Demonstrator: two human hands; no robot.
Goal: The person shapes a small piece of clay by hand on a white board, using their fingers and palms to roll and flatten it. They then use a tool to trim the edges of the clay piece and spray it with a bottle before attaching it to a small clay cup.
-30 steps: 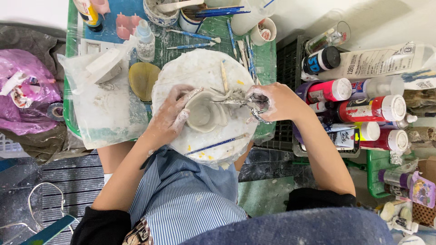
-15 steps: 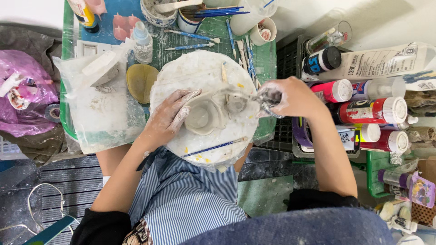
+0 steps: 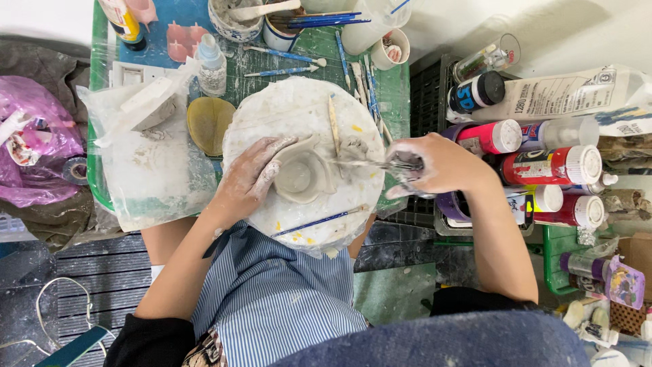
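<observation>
A small grey clay bowl (image 3: 300,177) sits on a round white turntable (image 3: 292,109) on my lap. My left hand (image 3: 248,180), smeared with clay, cups the bowl's left side. My right hand (image 3: 435,166) is at the turntable's right edge, closed around a thin metal tool (image 3: 363,163) whose tip reaches toward the bowl's rim. A lump of clay scrap (image 3: 353,148) lies just right of the bowl. A wooden stick (image 3: 333,126) and a blue-handled brush (image 3: 319,221) lie on the turntable.
A green tray (image 3: 98,183) holds a plastic bag with a clay block (image 3: 146,109), a yellow sponge (image 3: 209,124), a squeeze bottle (image 3: 212,64), cups and brushes (image 3: 319,20). Paint bottles (image 3: 550,166) crowd the right. A purple bag (image 3: 34,146) lies left.
My right hand has drawn away to the right from the bowl, pulling the tool with it. The clay strip that lay across the bowl's top is gone from the rim.
</observation>
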